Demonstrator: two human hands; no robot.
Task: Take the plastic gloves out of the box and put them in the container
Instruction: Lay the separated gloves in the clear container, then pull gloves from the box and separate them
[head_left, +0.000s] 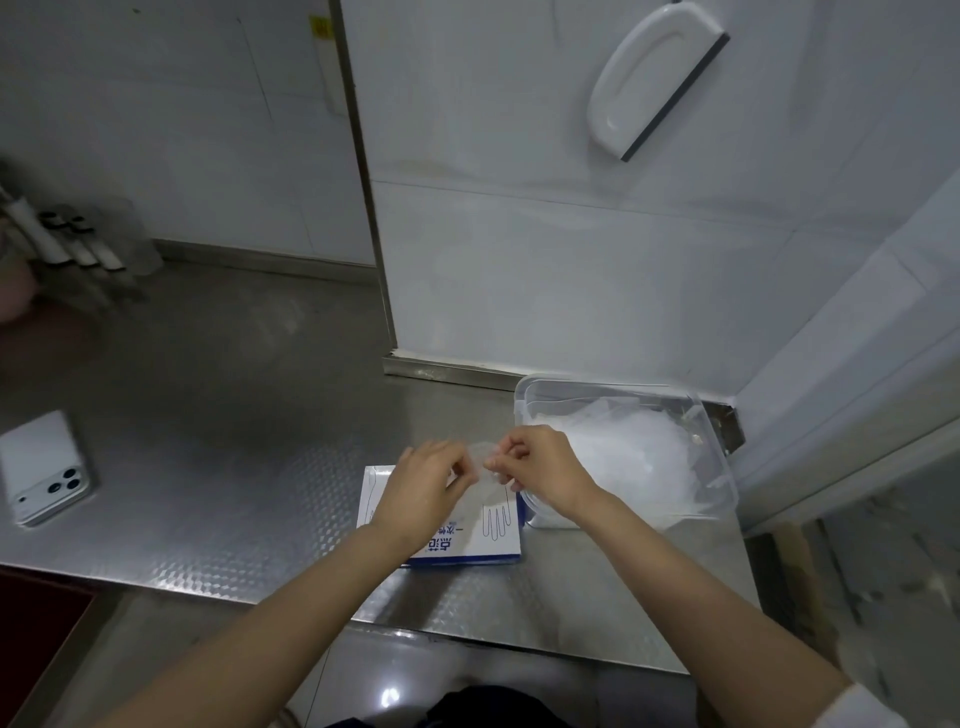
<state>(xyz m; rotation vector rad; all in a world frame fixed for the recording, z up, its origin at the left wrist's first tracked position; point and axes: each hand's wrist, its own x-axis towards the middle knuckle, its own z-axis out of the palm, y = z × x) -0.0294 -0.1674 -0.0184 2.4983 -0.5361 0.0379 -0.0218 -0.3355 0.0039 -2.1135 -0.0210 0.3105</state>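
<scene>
A white and blue glove box (485, 540) lies flat on the steel counter, partly under my hands. Just right of it stands a clear plastic container (722, 457) holding a heap of thin clear plastic gloves (623, 452). My left hand (423, 488) and my right hand (540, 465) meet above the box, both pinching one thin clear plastic glove (480, 452) stretched between their fingertips.
A white phone (44, 467) lies face down at the counter's left edge. Dark-handled utensils (67, 244) stand at the far left. A white squeegee (657, 83) hangs on the tiled wall. The counter's front edge (311, 608) runs below my forearms.
</scene>
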